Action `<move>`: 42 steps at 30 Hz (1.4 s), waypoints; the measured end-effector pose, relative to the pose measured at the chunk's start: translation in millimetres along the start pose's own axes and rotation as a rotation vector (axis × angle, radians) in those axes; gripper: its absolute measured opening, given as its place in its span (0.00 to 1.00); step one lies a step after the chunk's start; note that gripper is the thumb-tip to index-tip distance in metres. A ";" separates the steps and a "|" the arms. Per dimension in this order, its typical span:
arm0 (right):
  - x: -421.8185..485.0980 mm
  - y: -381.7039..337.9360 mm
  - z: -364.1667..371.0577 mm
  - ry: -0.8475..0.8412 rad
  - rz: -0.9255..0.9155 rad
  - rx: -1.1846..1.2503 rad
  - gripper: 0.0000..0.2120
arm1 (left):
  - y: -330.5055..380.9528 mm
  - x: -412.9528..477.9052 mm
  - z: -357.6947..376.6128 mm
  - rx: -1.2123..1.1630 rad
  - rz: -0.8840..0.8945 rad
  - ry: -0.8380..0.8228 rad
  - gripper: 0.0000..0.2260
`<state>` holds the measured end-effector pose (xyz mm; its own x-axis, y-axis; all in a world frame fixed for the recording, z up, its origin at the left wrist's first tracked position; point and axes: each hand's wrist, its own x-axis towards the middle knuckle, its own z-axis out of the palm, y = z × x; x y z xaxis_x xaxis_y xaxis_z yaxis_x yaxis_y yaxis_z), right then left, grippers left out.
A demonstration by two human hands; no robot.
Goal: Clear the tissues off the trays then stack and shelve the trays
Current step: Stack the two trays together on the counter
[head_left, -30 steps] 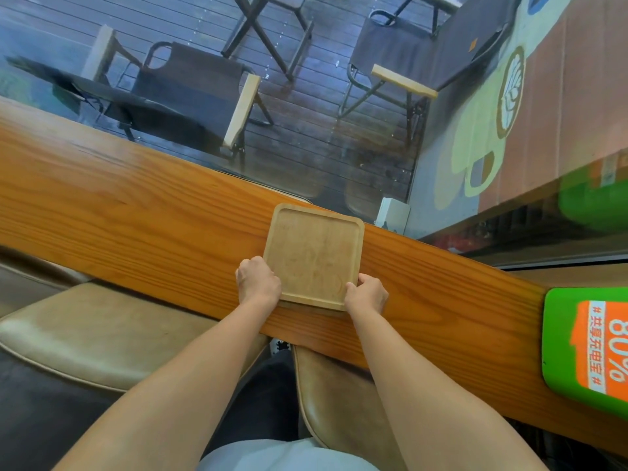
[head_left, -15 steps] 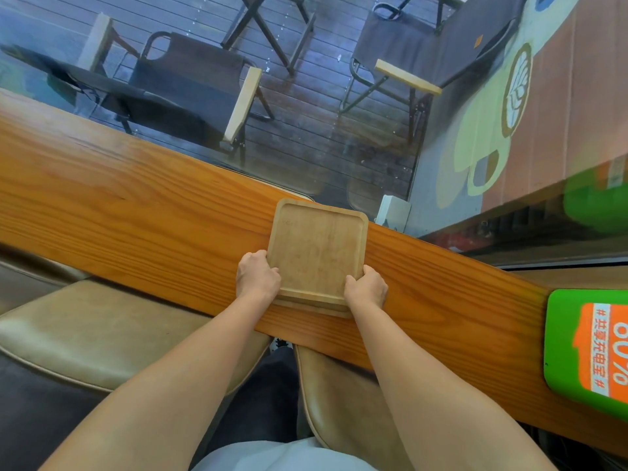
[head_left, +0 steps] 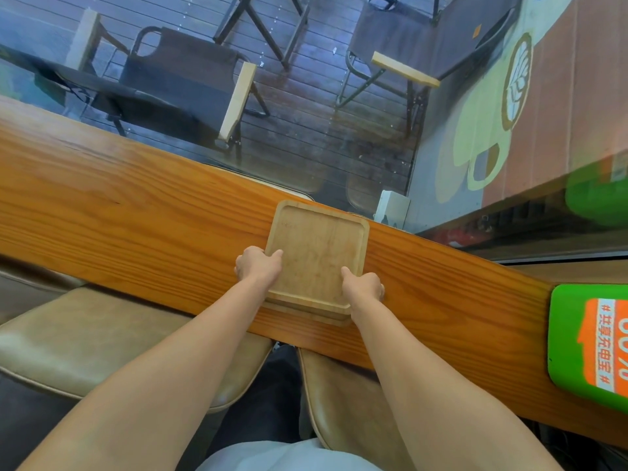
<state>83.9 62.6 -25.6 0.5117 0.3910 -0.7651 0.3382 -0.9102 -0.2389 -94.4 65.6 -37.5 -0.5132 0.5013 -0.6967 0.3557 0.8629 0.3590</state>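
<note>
Since the earlier frame, top tray (head_left: 316, 256) has slid toward the far edge, exposing the near lip of a second tray (head_left: 307, 313) beneath, and both thumbs now lie on its surface. Trays are pale wood, square, rounded corners, raised rim, bare inside. Stack sits on the orange-brown wooden counter (head_left: 136, 226), spanning its width. Left hand (head_left: 258, 266) pinches the left rim, thumb on top; right hand (head_left: 363, 287) pinches the right rim likewise. Green sign (head_left: 588, 345) lies far right.
</note>
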 end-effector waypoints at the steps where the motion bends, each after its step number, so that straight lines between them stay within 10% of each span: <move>1: 0.6 0.6 -1.0 -0.029 0.018 0.011 0.28 | 0.7 1.4 -0.9 0.033 -0.006 -0.008 0.23; 18: 12.5 8.1 -19.7 -0.417 -0.106 0.370 0.21 | -15.0 6.0 -28.3 -0.503 -0.060 -0.429 0.24; 42: 5.1 15.6 -23.1 -0.045 -0.167 0.146 0.17 | -20.8 -7.7 -11.5 -0.125 0.177 -0.028 0.18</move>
<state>110.0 53.5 -19.4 0.4209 0.5346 -0.7329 0.2955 -0.8446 -0.4464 -106.8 44.5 -32.5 -0.4284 0.6455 -0.6322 0.3378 0.7634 0.5505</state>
